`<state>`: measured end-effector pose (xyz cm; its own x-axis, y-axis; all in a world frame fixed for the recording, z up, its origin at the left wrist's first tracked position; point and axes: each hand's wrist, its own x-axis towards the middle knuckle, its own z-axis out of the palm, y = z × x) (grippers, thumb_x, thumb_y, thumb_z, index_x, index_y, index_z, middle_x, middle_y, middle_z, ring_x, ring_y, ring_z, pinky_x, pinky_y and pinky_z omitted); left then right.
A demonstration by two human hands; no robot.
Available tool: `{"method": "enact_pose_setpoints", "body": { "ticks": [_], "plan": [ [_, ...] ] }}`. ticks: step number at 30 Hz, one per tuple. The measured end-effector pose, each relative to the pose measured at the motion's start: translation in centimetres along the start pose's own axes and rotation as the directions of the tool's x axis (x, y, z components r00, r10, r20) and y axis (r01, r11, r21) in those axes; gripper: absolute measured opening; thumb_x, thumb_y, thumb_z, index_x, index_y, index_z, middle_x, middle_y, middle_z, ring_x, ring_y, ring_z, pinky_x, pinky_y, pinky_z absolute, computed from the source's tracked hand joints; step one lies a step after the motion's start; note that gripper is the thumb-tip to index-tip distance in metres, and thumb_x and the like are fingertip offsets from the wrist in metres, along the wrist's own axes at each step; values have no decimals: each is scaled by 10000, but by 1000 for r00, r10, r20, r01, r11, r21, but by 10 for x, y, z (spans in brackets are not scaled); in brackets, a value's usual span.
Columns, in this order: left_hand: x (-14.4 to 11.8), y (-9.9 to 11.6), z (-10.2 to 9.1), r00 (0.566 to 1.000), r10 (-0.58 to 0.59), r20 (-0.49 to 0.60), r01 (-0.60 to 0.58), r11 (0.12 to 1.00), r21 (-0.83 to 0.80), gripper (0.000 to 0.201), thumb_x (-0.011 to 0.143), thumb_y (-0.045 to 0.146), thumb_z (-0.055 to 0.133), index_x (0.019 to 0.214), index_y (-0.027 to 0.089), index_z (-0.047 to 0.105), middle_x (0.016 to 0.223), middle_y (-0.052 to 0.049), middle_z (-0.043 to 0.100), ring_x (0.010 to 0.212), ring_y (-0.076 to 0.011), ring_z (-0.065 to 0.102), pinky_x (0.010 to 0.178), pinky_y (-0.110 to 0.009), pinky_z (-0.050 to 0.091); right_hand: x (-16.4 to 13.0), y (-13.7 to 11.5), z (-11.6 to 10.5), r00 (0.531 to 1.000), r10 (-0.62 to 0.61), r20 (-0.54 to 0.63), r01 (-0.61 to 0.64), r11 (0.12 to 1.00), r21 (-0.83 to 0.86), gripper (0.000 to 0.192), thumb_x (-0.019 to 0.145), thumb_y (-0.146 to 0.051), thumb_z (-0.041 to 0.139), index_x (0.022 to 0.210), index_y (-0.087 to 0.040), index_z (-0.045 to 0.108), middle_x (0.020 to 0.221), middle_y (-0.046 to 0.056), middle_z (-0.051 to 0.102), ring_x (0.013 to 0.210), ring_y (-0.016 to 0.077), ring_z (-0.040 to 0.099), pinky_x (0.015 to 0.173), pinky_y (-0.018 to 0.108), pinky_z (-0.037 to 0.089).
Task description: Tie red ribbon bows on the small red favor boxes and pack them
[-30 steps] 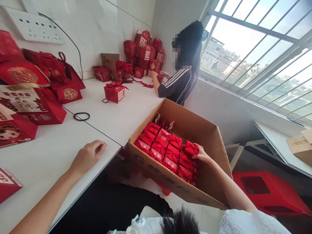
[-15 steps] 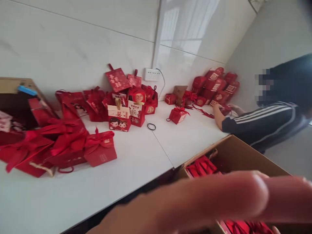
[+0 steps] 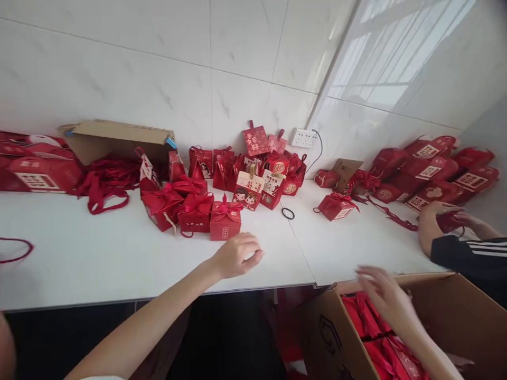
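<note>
My left hand (image 3: 240,255) hovers over the front of the white counter, with fingers loosely bent, a gap at the thumb and nothing visible in it. Closest to it is a red gift box (image 3: 225,221) topped by a ribbon bow. Beside that stand more bow-tied red boxes (image 3: 194,214). My right hand (image 3: 382,293), slightly blurred, is above the near rim of a cardboard carton (image 3: 336,335), fingers apart and seemingly holding nothing. Inside the carton lie red ribboned boxes (image 3: 396,353), partly covered by my right forearm.
A co-worker's hands (image 3: 441,216) hold a red item at the right, before stacked red boxes (image 3: 431,169). Small printed boxes (image 3: 249,190), a black ring (image 3: 288,213) and a power strip (image 3: 304,138) are mid-counter. An open cardboard box (image 3: 119,134) and red ribbons (image 3: 106,182) lie left.
My view has swung left and back, showing more counter. The blurred hand that filled the lower foreground has moved away, and both my forearms now show.
</note>
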<state>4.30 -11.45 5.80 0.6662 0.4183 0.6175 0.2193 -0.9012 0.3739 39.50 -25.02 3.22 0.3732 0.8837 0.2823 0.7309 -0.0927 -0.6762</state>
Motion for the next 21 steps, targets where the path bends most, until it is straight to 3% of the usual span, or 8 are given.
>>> {"method": "enact_pose_setpoints", "body": {
  "ticks": [2,4,7,10,12,15,19,21],
  "plan": [
    [-16,-21,24,998,-25,-65,27,999,26,374,904,231,348,558,193,485,539,-18,528,558,-139,509,594,-272,453,37,-70,54,932,-322,165,295,941,167,215,745,-417,644,896,-263,650,1064,96,574,996,304,593,873,500,503],
    [-32,-33,45,995,-33,-96,39,998,54,365,866,227,375,503,205,409,480,0,463,495,-133,460,543,-268,436,68,-138,109,831,-481,278,407,868,285,423,685,-373,712,1071,-245,593,1189,110,521,1151,312,514,963,503,447],
    [-45,-37,62,981,-96,-169,112,990,87,321,820,198,401,499,213,378,467,12,432,478,-136,440,540,-287,431,97,-207,177,741,-554,379,445,828,342,798,508,-334,821,1223,-225,483,1295,88,463,1303,318,359,1066,477,332],
    [-47,-32,60,944,-195,-264,225,970,89,305,813,185,388,510,218,375,487,9,432,490,-139,440,535,-297,419,109,-231,209,690,-543,479,425,839,340,894,521,-352,788,1302,-167,394,1310,110,439,1305,328,346,1035,500,347],
    [-50,-28,54,912,-252,-324,288,955,66,316,821,202,373,506,222,357,496,4,432,501,-137,440,530,-292,408,112,-228,210,674,-525,519,413,851,325,908,535,-355,768,1321,-137,370,1291,120,446,1263,317,404,1011,489,374],
    [-57,-24,44,845,-343,-411,373,928,-8,333,829,251,364,501,222,314,499,5,419,503,-128,433,515,-273,393,111,-211,189,674,-500,544,402,866,298,965,482,-303,795,1333,-148,367,1284,117,458,1230,305,443,1019,460,375],
    [-60,-29,34,654,-518,-551,522,837,-167,319,857,281,300,543,223,289,508,15,376,489,-123,395,482,-256,361,91,-190,144,657,-418,627,395,900,186,1029,460,-251,820,1367,-206,335,1309,123,444,1173,291,496,983,421,429],
    [-58,-34,33,560,-590,-582,574,782,-241,315,860,300,283,554,224,286,499,21,347,488,-125,379,478,-256,345,67,-195,116,708,-416,571,416,899,140,968,471,-267,827,1329,-219,383,1296,116,446,1173,293,487,977,428,430]
  ]
}}
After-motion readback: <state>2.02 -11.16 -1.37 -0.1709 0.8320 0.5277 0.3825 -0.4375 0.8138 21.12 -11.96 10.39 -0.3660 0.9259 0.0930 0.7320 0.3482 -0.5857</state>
